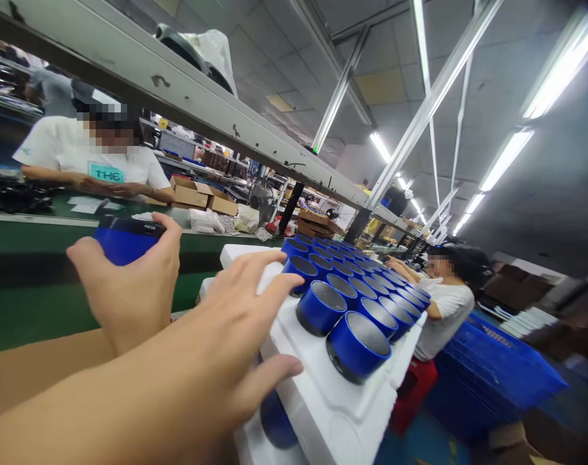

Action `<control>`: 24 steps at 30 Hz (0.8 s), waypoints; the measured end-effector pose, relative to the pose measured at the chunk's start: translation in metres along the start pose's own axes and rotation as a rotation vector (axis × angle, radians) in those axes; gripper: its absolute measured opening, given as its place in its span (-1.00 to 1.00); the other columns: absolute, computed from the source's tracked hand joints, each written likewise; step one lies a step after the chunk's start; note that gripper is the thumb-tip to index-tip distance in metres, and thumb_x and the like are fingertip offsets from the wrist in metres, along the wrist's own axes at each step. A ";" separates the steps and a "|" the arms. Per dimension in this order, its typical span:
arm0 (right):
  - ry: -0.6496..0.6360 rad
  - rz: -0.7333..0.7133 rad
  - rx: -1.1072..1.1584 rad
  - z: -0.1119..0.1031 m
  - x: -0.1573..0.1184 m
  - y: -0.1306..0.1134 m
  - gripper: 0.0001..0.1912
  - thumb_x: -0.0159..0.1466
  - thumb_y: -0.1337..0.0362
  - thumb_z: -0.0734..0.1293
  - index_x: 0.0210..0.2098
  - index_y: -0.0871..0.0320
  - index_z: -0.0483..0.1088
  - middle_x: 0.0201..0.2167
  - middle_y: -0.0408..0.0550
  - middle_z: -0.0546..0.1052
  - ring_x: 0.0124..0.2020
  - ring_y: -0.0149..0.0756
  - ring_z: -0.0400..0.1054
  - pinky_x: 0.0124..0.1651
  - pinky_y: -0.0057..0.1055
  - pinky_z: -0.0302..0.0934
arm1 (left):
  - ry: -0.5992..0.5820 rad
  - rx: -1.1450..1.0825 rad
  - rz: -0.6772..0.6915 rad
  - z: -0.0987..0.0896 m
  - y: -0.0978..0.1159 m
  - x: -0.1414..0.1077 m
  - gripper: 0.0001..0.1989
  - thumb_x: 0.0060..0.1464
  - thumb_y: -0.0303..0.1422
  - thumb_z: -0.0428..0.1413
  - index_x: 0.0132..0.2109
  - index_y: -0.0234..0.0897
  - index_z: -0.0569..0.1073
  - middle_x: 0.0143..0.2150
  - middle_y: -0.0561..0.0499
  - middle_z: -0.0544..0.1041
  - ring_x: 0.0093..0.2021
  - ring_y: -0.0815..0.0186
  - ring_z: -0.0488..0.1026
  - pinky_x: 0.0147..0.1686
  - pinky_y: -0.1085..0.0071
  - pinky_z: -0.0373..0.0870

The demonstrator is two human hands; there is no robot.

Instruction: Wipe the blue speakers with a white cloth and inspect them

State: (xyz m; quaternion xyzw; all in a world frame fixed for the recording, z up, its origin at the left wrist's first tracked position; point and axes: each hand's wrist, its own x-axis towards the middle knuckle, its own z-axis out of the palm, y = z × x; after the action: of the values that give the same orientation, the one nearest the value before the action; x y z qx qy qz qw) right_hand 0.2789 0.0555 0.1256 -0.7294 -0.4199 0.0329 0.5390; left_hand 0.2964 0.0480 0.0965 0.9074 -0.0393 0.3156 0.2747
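My right hand (136, 284), on the left side of the view, grips a blue cylindrical speaker (124, 244) with a black end band bearing small pale lettering. Its thumb and fingers press on opposite sides. My left hand (240, 316) crosses in front of the right forearm, fingers spread and thumb apart. Its fingertips are at the near left edge of a white foam tray (317, 381), close to a blue speaker (301, 271); whether they touch is unclear. Several matching speakers with grey mesh tops, such as the nearest one (359, 345), stand upright in rows on that tray.
Beneath the tray is another layer with a blue speaker (278, 420). A green bench (27, 284) runs along the left, and brown cardboard (42, 361) lies below it. One person (100, 148) sits opposite; another (448, 303) sits beyond the tray, near a blue crate (497, 361).
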 end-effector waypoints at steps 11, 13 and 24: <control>0.007 0.089 0.309 0.002 0.010 0.017 -0.22 0.07 0.11 0.46 0.23 -0.09 0.14 0.16 -0.13 0.39 0.15 -0.11 0.37 0.23 -0.06 0.31 | -0.354 0.096 -0.089 0.008 0.051 0.076 -0.18 -0.09 -0.01 0.40 0.31 0.00 0.36 0.52 -0.40 -0.17 0.55 -0.24 -0.32 0.44 -0.32 -0.21; 0.012 0.084 0.303 0.001 0.011 0.016 -0.22 0.06 0.12 0.47 0.22 -0.07 0.15 0.15 -0.12 0.40 0.14 -0.11 0.38 0.22 -0.07 0.32 | -0.378 0.085 -0.120 0.010 0.053 0.078 -0.20 -0.07 0.00 0.38 0.31 0.07 0.34 0.53 -0.39 -0.28 0.55 -0.23 -0.42 0.45 -0.29 -0.27; 0.099 -0.140 -0.098 0.003 0.005 0.020 -0.44 0.34 0.11 0.34 0.22 0.16 0.11 0.06 -0.01 0.51 0.03 -0.34 0.52 0.01 -0.58 0.44 | -0.054 -0.031 0.012 0.011 0.055 0.046 -0.34 -0.17 -0.33 0.46 0.09 -0.14 0.41 0.46 -0.19 0.07 0.51 -0.05 -0.07 0.44 -0.21 -0.01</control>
State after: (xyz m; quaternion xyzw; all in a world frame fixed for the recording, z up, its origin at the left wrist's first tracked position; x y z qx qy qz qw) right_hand 0.2919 0.0602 0.1102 -0.7245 -0.4439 -0.0613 0.5237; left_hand 0.3256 0.0005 0.1433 0.9110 -0.0572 0.2920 0.2857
